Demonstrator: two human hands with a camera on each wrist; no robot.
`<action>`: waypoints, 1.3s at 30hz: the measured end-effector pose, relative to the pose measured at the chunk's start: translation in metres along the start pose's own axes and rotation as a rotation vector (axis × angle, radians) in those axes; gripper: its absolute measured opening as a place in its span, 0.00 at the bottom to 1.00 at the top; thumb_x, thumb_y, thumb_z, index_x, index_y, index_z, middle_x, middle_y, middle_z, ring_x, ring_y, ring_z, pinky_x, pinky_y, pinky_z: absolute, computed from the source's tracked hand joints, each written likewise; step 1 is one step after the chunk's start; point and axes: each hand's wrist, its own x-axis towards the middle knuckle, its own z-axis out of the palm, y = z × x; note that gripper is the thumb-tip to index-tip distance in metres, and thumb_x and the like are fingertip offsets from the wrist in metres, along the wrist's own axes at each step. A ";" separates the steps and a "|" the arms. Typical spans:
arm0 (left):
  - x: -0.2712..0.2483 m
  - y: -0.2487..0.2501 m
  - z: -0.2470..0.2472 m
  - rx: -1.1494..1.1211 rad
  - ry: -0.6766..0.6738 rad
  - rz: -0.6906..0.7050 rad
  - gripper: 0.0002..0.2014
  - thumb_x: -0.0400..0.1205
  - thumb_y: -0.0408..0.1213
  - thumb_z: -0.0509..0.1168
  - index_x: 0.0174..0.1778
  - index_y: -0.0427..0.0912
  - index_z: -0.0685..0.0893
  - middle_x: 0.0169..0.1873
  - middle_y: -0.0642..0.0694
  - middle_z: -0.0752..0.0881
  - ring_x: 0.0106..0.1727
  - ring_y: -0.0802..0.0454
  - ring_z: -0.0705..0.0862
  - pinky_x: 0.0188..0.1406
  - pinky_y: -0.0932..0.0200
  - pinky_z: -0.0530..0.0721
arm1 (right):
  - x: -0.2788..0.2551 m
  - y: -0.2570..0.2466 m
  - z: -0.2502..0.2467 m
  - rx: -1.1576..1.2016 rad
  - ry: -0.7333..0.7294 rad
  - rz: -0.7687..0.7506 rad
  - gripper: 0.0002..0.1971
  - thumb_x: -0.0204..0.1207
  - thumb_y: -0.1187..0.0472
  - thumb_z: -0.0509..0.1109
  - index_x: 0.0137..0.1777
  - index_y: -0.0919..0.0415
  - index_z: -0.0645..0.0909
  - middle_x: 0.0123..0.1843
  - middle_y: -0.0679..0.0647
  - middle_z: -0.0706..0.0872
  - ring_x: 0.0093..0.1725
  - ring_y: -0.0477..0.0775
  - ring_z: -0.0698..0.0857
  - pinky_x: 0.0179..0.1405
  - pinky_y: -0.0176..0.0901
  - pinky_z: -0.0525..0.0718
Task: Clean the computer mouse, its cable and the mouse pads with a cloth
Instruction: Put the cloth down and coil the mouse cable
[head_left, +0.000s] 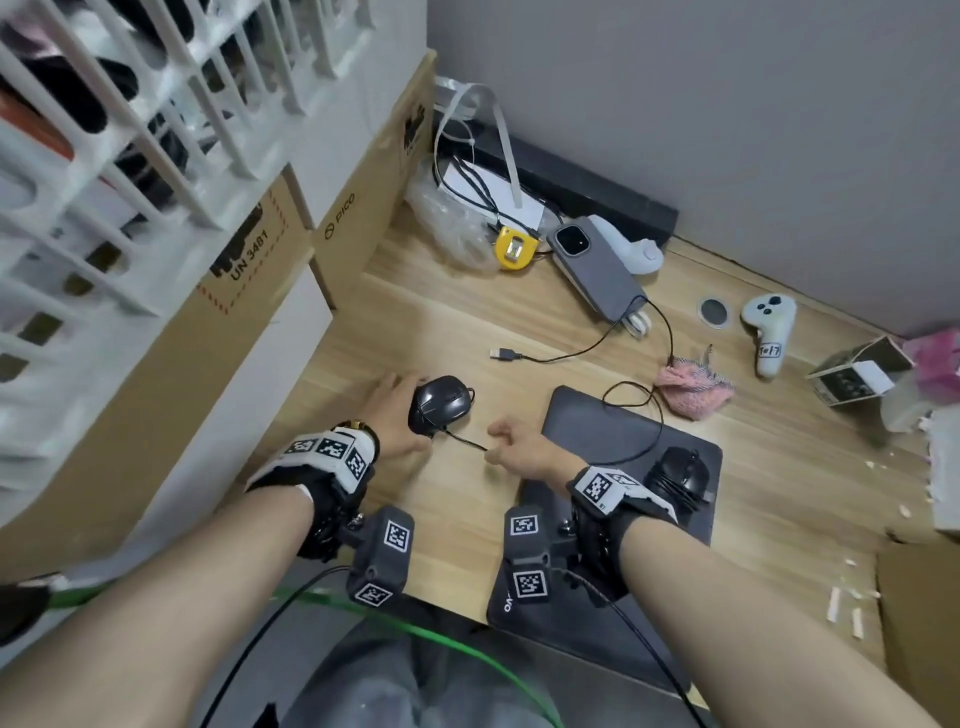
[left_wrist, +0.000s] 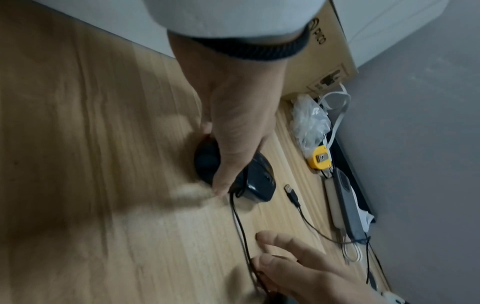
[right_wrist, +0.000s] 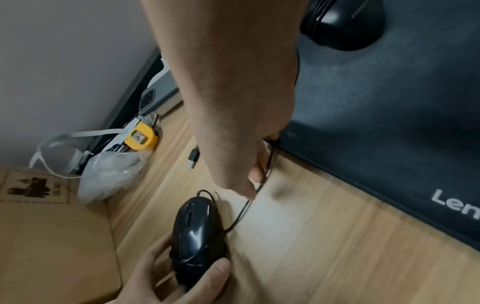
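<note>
The left hand (head_left: 397, 415) grasps the mouse (head_left: 440, 404); the right hand (head_left: 514, 447) pinches its cable (head_left: 465, 440). Handling the cable, apparently; next, fetching the untouched cloth (head_left: 693, 389).

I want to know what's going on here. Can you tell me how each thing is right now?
Left hand: holds the mouse.
Mouse: on the desk, cable wound round it.
Right hand: pinches the cable.
Cable: stretched between mouse and fingers.
Cloth: crumpled, untouched.
Second mouse: on the mouse pad.
USB plug: unplugged.
</note>
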 end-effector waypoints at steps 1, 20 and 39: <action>0.003 0.000 0.002 0.001 -0.002 0.006 0.45 0.64 0.40 0.81 0.76 0.45 0.67 0.67 0.42 0.71 0.70 0.41 0.72 0.70 0.51 0.72 | 0.003 0.004 0.002 -0.012 -0.028 -0.002 0.10 0.72 0.56 0.68 0.53 0.47 0.79 0.49 0.39 0.81 0.63 0.54 0.80 0.74 0.64 0.68; -0.017 0.065 -0.060 -0.394 -0.328 0.324 0.37 0.63 0.26 0.82 0.67 0.49 0.76 0.54 0.57 0.86 0.57 0.60 0.85 0.61 0.67 0.80 | -0.051 -0.046 -0.096 0.219 0.136 -0.386 0.15 0.79 0.54 0.71 0.48 0.68 0.89 0.39 0.51 0.87 0.38 0.44 0.80 0.40 0.35 0.75; 0.005 0.096 -0.077 -0.752 0.222 0.307 0.25 0.65 0.31 0.82 0.54 0.50 0.82 0.56 0.47 0.88 0.60 0.51 0.85 0.64 0.53 0.82 | -0.076 -0.051 -0.075 0.320 0.079 -0.361 0.17 0.89 0.62 0.48 0.46 0.64 0.77 0.26 0.53 0.72 0.22 0.48 0.67 0.21 0.35 0.65</action>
